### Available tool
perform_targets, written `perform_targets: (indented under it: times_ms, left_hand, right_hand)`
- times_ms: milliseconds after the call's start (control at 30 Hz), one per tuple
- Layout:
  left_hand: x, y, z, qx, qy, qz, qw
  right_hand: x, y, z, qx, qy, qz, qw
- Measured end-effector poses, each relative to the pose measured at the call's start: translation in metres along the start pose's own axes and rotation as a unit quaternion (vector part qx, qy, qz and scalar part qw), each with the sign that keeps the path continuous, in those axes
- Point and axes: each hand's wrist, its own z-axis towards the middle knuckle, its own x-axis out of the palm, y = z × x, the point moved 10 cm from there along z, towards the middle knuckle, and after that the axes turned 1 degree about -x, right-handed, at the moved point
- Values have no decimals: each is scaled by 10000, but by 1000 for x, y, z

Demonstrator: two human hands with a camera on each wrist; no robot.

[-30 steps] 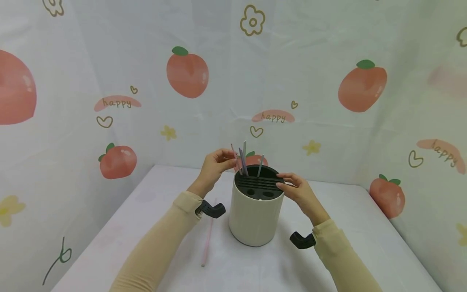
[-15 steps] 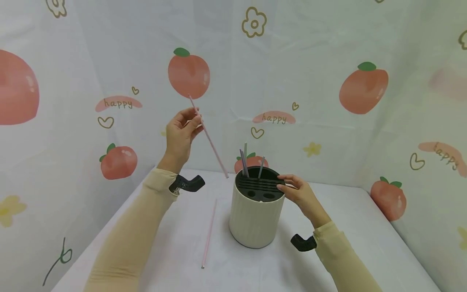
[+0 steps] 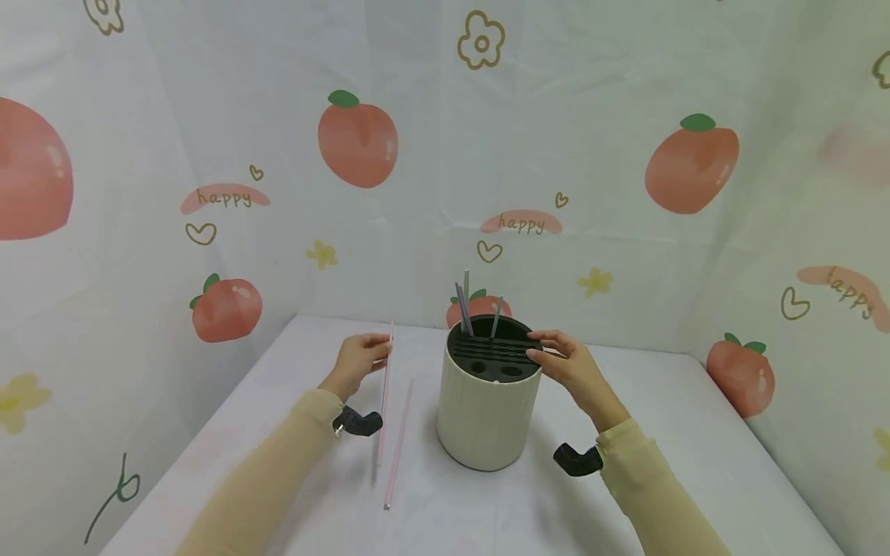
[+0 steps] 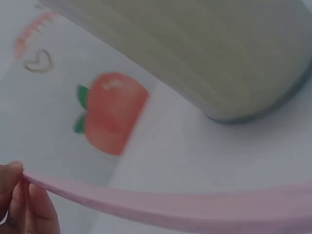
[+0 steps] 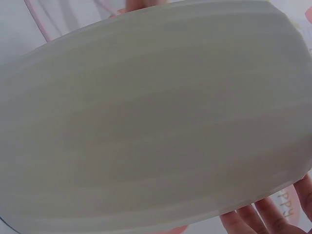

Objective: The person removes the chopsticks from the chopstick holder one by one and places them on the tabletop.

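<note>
A slim pink stick (image 3: pixel 384 401) stands almost upright on end, tilted slightly in the head view. My left hand (image 3: pixel 358 361) pinches it near its upper end; the fingertips (image 4: pixel 12 178) also show at the lower left of the left wrist view. Right of it stands a cream ribbed utensil holder (image 3: pixel 487 421) with a black slotted insert (image 3: pixel 490 351). My right hand (image 3: pixel 573 367) rests on the holder's right rim, fingers fairly straight, some touching its outer wall in the right wrist view. Several grey and purple sticks (image 3: pixel 464 309) lean in the back compartment.
A second pink stick (image 3: pixel 399 448) lies on the white table (image 3: pixel 626 494) left of the holder. A white cloth backdrop (image 3: pixel 431 154) printed with peaches closes off the back and both sides. Each wrist carries a black bracket (image 3: pixel 579 459).
My left hand has drawn the pink stick up out of the holder, swung left, then lowered it beside the one on the table. My right hand has stayed on the rim.
</note>
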Motion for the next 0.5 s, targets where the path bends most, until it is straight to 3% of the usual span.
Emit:
perform_targets:
  times_ms: [133,233,500]
  left_hand:
    - [5,41,0,-353,48,294,9989]
    - [7,62,-1,-548,27,544,9970]
    - [12,82,-1,-525,-44,1200,9914]
  right_hand:
    - [-1,0,0,-5,-24,32,10000]
    - [-1,-1,1,-12,-32,43,10000]
    - [-1,-1,0,-30,-16,4,10000]
